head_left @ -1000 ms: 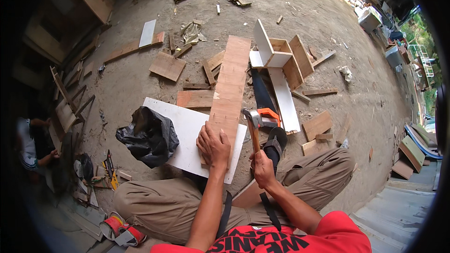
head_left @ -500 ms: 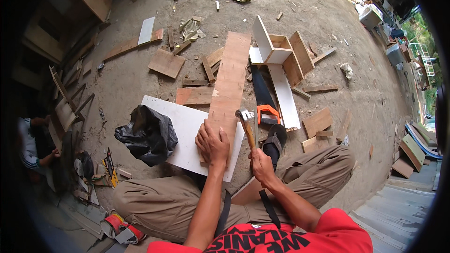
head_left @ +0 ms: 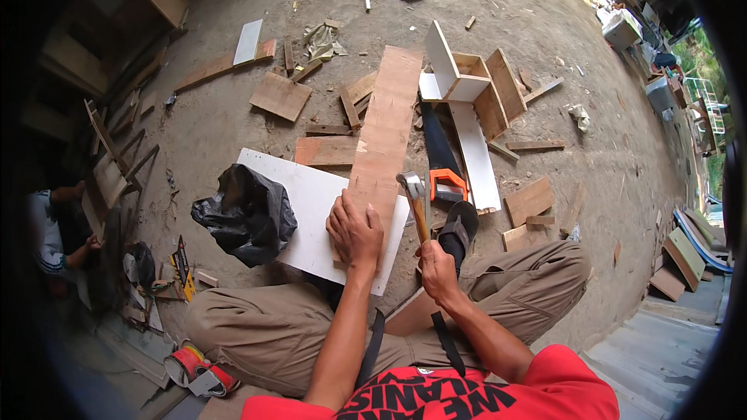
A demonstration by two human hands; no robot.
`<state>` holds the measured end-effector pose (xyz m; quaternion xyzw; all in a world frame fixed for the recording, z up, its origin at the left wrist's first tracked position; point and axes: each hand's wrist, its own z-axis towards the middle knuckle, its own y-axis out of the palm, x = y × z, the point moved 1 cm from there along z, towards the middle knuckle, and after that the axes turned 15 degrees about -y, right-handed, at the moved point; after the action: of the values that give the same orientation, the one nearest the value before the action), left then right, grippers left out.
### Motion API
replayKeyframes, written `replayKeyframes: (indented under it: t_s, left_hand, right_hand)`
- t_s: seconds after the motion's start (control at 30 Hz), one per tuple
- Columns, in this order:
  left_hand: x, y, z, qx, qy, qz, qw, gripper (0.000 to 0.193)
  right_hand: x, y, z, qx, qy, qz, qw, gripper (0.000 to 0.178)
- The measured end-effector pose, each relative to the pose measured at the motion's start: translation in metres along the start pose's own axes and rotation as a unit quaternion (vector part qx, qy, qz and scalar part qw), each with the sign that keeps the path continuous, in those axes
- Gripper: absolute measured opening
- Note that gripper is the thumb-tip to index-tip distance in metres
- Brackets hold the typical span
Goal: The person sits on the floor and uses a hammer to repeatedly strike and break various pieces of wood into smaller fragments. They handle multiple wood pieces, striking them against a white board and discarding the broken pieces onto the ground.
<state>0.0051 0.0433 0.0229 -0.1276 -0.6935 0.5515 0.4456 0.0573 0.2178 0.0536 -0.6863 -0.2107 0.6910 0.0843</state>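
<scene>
A long reddish-brown wooden plank (head_left: 387, 117) lies lengthwise in front of me, its near end over a white board (head_left: 311, 206). My left hand (head_left: 355, 228) rests on that near end, with its fingers curled over the plank's left edge and its thumb apart on top. In my right hand (head_left: 438, 268) is a claw hammer (head_left: 417, 206), gripped by its wooden handle with the metal head up. The head is just right of the plank, apart from it. A hand saw (head_left: 445, 175) with an orange and black handle lies on the ground beyond the hammer.
A black plastic bag (head_left: 247, 215) sits on the white board's left side. A partly assembled wood-and-white box frame (head_left: 469, 89) stands far right of the plank. Wood offcuts (head_left: 281, 96) are scattered around. At the left edge another person (head_left: 58, 237) sits near wooden pieces.
The hammer and my right hand have shifted slightly right and toward me. My left hand stays on the plank. The whole view has tilted a little.
</scene>
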Motion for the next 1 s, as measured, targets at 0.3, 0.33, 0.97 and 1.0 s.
replayKeyframes:
  t_s: [0.3,0.33,0.97,1.0]
  left_hand:
    - [-0.002,0.0,0.0,-0.008,-0.005,-0.013,1.0,0.065]
    - [-0.002,0.0,0.0,-0.009,-0.006,-0.013,1.0,0.065]
    - [-0.003,0.005,0.001,0.014,0.009,-0.013,1.0,0.062]
    - [-0.004,0.004,-0.002,0.018,0.01,-0.013,1.0,0.061]
  right_hand:
    - [0.007,0.004,-0.001,0.027,-0.027,0.033,0.999,0.052]
    - [0.003,0.0,-0.001,0.037,-0.051,0.051,0.997,0.052]
    - [0.005,0.005,0.002,0.006,-0.006,-0.027,1.0,0.052]
    - [0.0,0.005,0.002,0.0,0.008,-0.026,1.0,0.052]
